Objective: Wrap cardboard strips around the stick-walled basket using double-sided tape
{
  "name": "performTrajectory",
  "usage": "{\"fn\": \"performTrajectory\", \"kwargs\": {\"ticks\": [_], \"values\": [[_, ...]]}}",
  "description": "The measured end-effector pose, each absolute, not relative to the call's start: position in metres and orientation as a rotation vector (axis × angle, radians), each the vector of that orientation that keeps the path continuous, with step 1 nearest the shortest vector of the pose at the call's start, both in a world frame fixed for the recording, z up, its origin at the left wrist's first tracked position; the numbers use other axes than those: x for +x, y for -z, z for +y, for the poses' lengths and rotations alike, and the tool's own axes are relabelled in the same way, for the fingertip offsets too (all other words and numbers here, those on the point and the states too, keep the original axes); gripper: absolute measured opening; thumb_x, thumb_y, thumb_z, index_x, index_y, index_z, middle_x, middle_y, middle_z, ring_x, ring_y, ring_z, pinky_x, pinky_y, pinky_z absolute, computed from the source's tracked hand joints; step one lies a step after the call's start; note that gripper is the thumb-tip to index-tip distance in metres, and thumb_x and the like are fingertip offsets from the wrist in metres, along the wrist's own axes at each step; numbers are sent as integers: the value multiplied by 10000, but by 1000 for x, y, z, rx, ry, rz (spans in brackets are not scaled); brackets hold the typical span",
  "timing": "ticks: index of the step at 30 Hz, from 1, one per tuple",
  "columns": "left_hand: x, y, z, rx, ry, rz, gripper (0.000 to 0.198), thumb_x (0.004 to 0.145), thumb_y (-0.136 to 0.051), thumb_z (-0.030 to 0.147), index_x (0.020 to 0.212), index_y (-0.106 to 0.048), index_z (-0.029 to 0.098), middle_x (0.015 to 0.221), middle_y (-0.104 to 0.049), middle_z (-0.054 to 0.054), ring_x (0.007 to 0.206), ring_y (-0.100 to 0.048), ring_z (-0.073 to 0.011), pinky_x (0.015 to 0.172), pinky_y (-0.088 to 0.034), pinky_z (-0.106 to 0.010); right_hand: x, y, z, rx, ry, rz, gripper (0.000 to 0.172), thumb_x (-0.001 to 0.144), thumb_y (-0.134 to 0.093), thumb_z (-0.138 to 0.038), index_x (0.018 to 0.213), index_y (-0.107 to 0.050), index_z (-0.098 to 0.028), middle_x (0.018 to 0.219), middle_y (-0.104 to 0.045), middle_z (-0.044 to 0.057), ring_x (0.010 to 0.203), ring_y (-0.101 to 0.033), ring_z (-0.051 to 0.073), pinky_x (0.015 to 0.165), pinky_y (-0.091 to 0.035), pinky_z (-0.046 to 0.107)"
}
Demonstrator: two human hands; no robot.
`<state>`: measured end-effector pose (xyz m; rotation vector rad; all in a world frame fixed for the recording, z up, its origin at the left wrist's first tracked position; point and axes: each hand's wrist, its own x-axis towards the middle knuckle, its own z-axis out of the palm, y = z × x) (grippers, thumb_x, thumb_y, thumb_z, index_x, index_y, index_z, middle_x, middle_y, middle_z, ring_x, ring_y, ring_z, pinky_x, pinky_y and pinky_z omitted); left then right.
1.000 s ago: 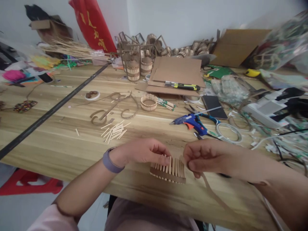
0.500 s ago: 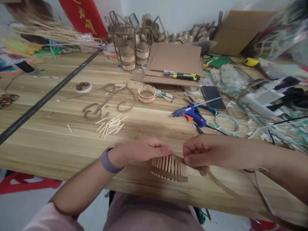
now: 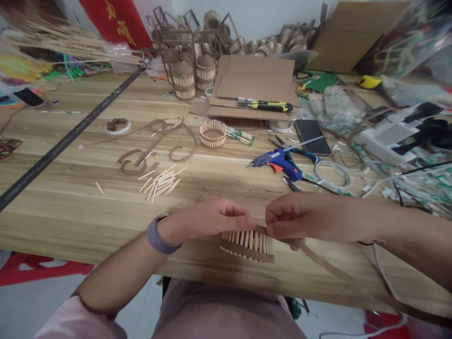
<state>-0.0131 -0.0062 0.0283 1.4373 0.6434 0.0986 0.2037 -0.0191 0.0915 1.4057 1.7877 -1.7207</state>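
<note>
Near the table's front edge I hold a curved piece of short wooden sticks (image 3: 249, 241), set side by side with a brown band along its lower rim. My left hand (image 3: 221, 219) is closed on its upper edge, thumb toward me. A long brown strip (image 3: 328, 266) runs from that edge through my right hand (image 3: 289, 219) and trails off to the lower right. The right fingers pinch the strip just beside the stick piece. My left fingertips are partly hidden behind the piece.
A loose pile of sticks (image 3: 162, 182) lies ahead on the left. Beyond it are curled brown strips (image 3: 132, 162) and a finished stick ring (image 3: 213, 134). A blue glue gun (image 3: 278, 162), tape roll (image 3: 332, 175) and black phone (image 3: 312, 136) lie right. Cardboard (image 3: 256, 77) and small baskets (image 3: 183, 80) stand behind.
Both hands keep their grip, and the right hand has shifted very slightly toward the left one along the strip. The whole view has moved a little.
</note>
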Motion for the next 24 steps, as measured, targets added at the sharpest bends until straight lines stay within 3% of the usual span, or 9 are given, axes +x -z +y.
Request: {"fn": "performTrajectory", "kwargs": {"ticks": [12, 24], "values": [[-11, -27, -7, 1361, -88, 658, 440, 807, -650, 599, 755, -603, 164, 676, -460, 47, 657, -405, -114, 615, -324, -235, 203, -90, -19, 1423, 1652, 1812, 226, 791, -576, -390, 678, -536, -198, 626, -572, -21, 599, -499, 122, 560, -375, 235], [-11, -25, -9, 1348, -111, 663, 333, 868, -622, 482, 781, -639, 161, 688, -514, 45, 653, -438, -103, 626, -354, -228, 203, -89, -20, 1438, 1625, 1822, 205, 792, -578, -369, 682, -555, -197, 618, -572, -25, 591, -506, 120, 551, -370, 229]]}}
